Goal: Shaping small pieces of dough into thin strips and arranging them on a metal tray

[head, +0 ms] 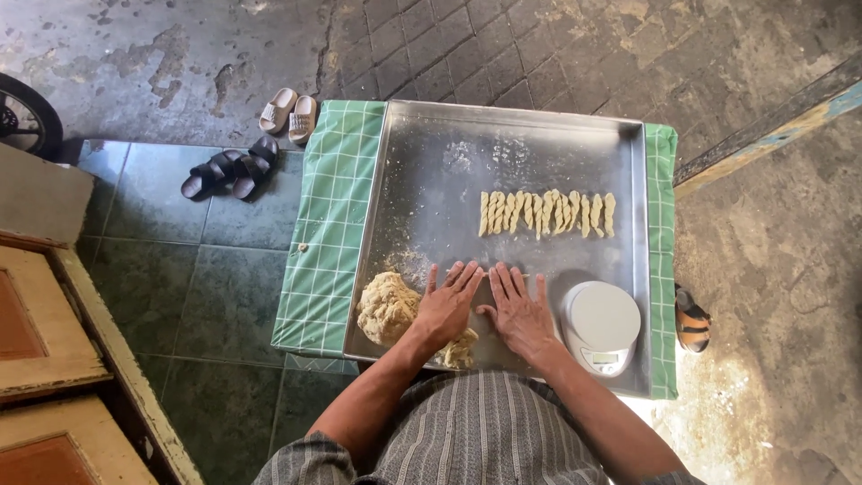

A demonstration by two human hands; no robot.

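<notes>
Both hands lie flat, palms down and side by side, on a large metal tray (431, 162). My left hand (447, 304) has its fingers spread, and my right hand (518, 310) rests next to it; whatever is beneath the palms is hidden. A big lump of pale dough (386, 307) sits just left of my left hand, with a smaller piece (461, 350) under my left wrist. Farther back on the tray lies a row of several twisted dough sticks (546, 213).
A white round kitchen scale (602, 325) stands on the tray right of my right hand. The tray rests on a green checked cloth (328, 224). On the floor are dark sandals (226, 171), beige slippers (289, 112), a brown sandal (691, 319). Wooden panels (54, 341) stand left.
</notes>
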